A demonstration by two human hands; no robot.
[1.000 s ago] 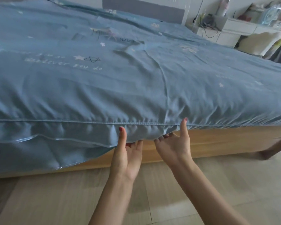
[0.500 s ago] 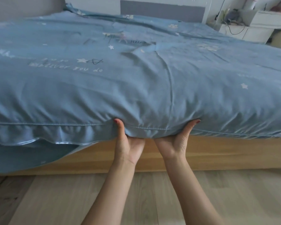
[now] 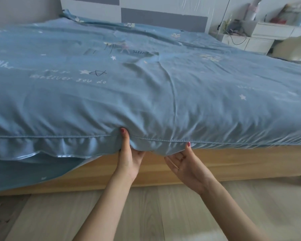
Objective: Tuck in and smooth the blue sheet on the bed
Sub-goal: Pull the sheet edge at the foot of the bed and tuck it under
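Note:
The blue sheet (image 3: 146,94), printed with stars and words, covers the bed, and its seamed edge bulges over the side nearest me. My left hand (image 3: 129,160) grips this edge: the thumb presses a dimple into the fabric while the fingers are hidden beneath it. Just to the right, my right hand (image 3: 186,166) is held palm up with relaxed fingers below the hem, its thumb tip touching the seam. Left of my hands a loose flap of the sheet (image 3: 33,173) hangs down over the frame.
The wooden bed frame (image 3: 233,164) runs below the sheet, with pale wood floor (image 3: 163,214) in front. A grey and white headboard (image 3: 163,20) stands at the far end. A white cabinet with cables and clutter (image 3: 250,40) sits at the back right.
My right hand has slid out from under the sheet edge and now lies lower, palm up, further right. My left hand has stayed at the edge.

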